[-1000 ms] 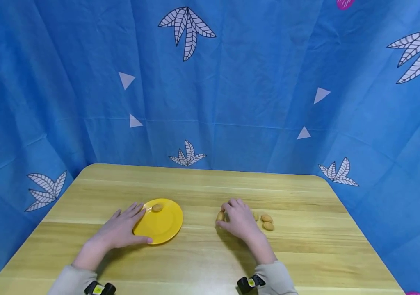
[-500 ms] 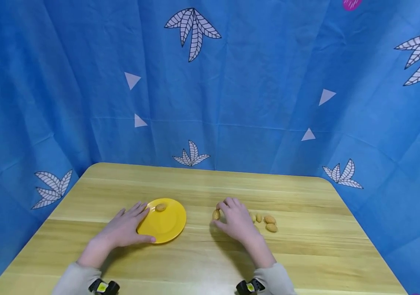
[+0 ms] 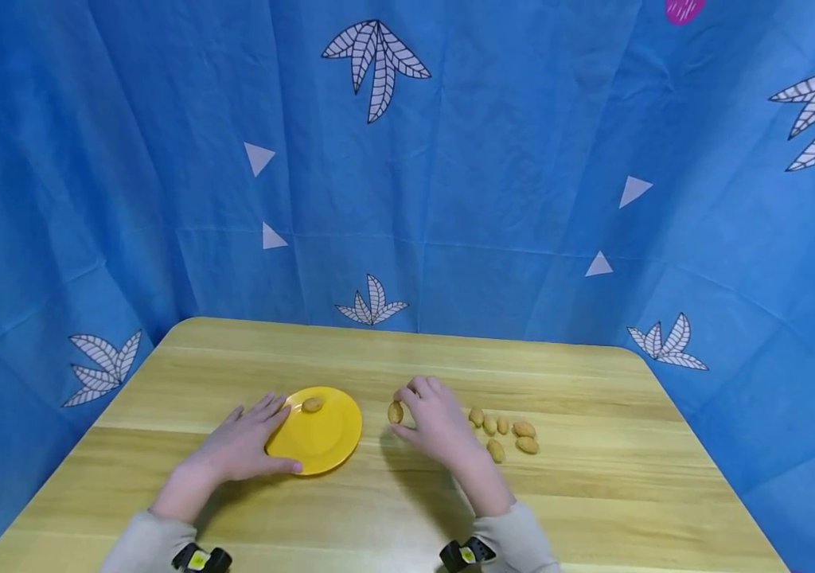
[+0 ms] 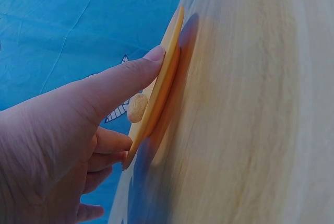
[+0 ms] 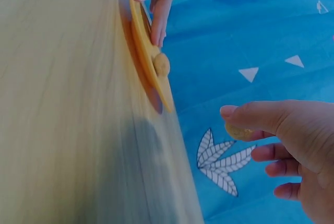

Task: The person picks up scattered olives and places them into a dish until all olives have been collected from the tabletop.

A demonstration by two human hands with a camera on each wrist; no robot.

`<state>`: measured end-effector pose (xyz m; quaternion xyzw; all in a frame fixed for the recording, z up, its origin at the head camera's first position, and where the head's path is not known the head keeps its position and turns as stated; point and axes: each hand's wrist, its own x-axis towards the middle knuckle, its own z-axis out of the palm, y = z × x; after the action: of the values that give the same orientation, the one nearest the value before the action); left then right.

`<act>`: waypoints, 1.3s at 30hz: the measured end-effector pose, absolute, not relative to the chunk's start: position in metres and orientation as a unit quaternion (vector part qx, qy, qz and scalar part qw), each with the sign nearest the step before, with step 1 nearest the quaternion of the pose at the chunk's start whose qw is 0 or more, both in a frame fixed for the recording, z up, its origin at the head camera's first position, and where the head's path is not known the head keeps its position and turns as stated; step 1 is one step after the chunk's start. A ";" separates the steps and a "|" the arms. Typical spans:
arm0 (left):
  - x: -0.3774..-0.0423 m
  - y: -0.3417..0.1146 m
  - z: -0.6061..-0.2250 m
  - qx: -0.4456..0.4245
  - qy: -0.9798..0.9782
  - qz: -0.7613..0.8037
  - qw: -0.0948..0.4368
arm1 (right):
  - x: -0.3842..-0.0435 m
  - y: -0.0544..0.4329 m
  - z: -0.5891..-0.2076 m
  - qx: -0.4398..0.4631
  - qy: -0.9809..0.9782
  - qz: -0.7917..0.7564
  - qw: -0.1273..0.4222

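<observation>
A small yellow plate [image 3: 316, 439] lies on the table with one tan, oval, rough-skinned nut [image 3: 312, 404] near its far rim. My left hand [image 3: 239, 447] rests at the plate's left side, thumb and fingers spread and touching the rim; the left wrist view shows the thumb [image 4: 125, 80] along the edge, with the nut [image 4: 138, 108] beyond it. Between plate and pile, my right hand [image 3: 436, 422] pinches another nut [image 3: 395, 412] between thumb and fingers, raised above the table. The right wrist view has this nut [image 5: 238, 131] partly hidden by the thumb.
Several more nuts [image 3: 497, 450] lie scattered on the wooden table [image 3: 594, 509] to the right of my right hand. A blue patterned curtain [image 3: 493, 159] hangs behind the table's far edge and along its sides.
My right hand has moved left with the pinched nut, away from the other nuts and closer to the plate, uncovering more of the pile. My left hand stays at the plate.
</observation>
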<state>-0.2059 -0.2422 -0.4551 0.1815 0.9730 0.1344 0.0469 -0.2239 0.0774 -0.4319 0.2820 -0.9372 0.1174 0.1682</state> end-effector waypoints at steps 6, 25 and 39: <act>-0.206 -0.242 -0.456 0.180 0.974 0.134 0.043 | -0.227 0.063 -0.429 0.309 -0.925 0.105 0.196; -0.208 -0.241 -0.459 0.177 0.974 0.133 0.044 | -0.248 0.026 -0.431 0.345 -0.926 0.054 0.142; -0.207 -0.239 -0.458 0.177 0.974 0.134 0.047 | -0.264 0.005 -0.449 0.369 -0.922 0.024 0.116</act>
<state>-0.2073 -0.2393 -0.4576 0.1765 0.9740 0.1337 0.0469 -0.2638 0.0046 -0.4487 0.3688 -0.9220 0.0236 0.1156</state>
